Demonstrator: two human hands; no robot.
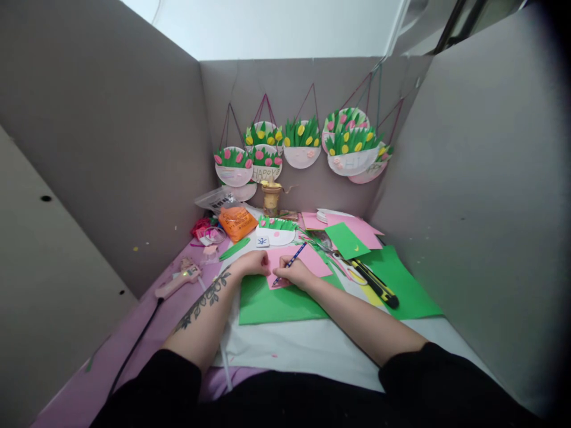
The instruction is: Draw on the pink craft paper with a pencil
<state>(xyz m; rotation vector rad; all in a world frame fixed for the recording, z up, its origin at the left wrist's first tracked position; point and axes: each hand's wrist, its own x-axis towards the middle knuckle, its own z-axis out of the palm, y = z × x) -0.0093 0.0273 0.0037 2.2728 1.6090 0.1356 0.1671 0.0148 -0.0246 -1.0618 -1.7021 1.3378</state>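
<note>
Pink paper lies on a large green sheet in front of me. My right hand is closed around a dark blue patterned pencil, its tip down on the pink paper near the lower left corner. At the paper's left edge rests my left hand, fingers bent and touching the sheet; whether they pinch it is unclear. Just behind the paper is a white half-round piece with green paper grass and pink flowers, and beside it a small white square with a blue mark.
A glue gun with a black cord lies at left, near an orange bag. Scissors, a yellow-black cutter and more green paper are at right. Flower plates hang on the back panel.
</note>
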